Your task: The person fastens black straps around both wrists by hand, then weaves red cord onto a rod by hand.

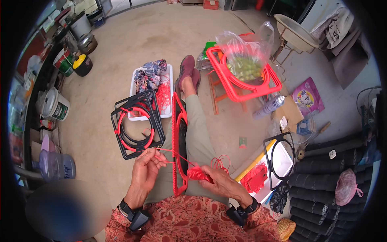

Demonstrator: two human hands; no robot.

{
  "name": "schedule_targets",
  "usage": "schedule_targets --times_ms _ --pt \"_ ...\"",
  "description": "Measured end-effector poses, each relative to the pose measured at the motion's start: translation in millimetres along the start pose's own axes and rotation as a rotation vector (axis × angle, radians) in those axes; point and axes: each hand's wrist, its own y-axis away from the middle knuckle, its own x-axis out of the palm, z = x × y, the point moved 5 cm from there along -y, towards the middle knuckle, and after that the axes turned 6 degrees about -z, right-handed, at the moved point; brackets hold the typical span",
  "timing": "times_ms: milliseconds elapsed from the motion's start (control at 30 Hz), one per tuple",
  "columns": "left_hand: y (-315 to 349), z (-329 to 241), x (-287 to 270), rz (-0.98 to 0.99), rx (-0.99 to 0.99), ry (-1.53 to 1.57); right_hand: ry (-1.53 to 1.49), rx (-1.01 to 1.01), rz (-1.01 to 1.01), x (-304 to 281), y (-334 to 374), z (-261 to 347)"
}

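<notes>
A dark frame with red cord bound along its edge [175, 149] stands on edge across my lap, seen nearly side-on. My left hand [146, 171] is on its left side, fingers pinched on a thin red cord [163, 149] that runs to the frame. On the other side, my right hand [225, 183] grips a bundle of red cord [197, 174], and a strand leads from it up to the frame. Loose red loops [220, 162] show just beyond the right hand. Past my left hand, black frames with a partly red-wrapped ring [135, 150] lie near my legs.
A white tray [135, 117] holds patterned cloth and red cord. Ahead right, a stool [214, 94] bears stacked red frames [238, 98] and a clear bag of green produce [244, 68]. At right are a spray can [271, 105], a white box [284, 159] and black rolls [322, 177].
</notes>
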Motion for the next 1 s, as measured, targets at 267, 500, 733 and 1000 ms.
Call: schedule_targets --times_ms 267,500,733,1000 --pt "14.8 -5.5 2.7 -0.082 0.06 -0.24 0.374 -0.325 -0.014 27.1 -5.6 24.2" --pt "26.3 -5.3 -6.0 -0.142 0.11 -0.31 0.392 -0.194 -0.076 44.6 -39.0 36.8" --pt "27.1 22.5 -15.8 -0.168 -0.095 -0.303 0.307 -0.108 -0.122 52.7 -51.2 24.2" --pt "16.0 33.7 -15.0 -0.097 -0.065 -0.161 0.223 -0.185 -0.099 37.2 -45.3 36.6"
